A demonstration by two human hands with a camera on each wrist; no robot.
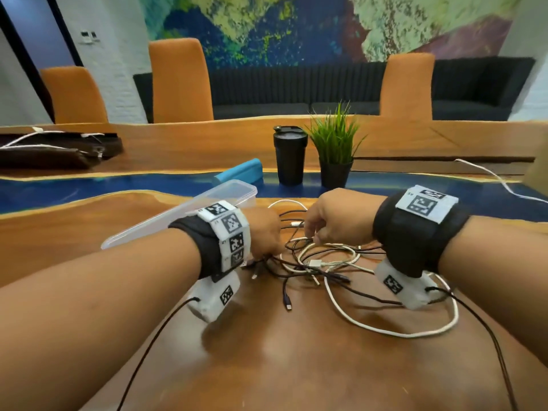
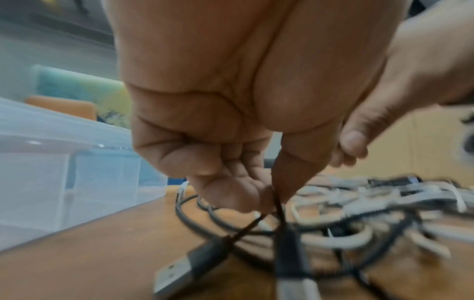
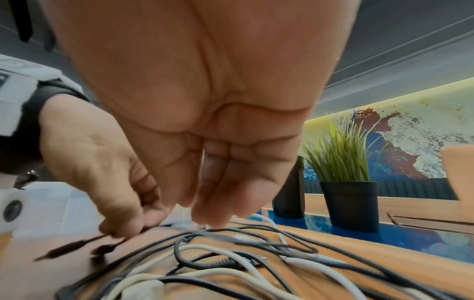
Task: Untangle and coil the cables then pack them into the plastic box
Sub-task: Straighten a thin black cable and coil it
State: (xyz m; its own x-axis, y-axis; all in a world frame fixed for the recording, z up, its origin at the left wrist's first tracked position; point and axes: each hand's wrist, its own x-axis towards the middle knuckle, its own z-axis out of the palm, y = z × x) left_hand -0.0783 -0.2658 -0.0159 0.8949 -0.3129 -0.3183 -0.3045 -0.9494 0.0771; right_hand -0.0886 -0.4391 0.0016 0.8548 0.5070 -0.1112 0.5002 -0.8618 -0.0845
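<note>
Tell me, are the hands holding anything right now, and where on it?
The left hand pinches thin black cables a little above their plugs. The right hand reaches into the tangle; whether it grips anything cannot be told.

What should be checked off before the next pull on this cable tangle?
1. Left hand has a firm hold on the dark cable: ok, thumb and fingers pinch it.
2. Right hand has a strand secured: cannot tell, its fingertips reach the tangle.
3. Cables separated: not ok, dark and white strands cross on the table.
4. Plastic box open and near: ok, beside the left wrist.
5. Any cable coiled or packed: not ok, none in the box that I can see.
</note>
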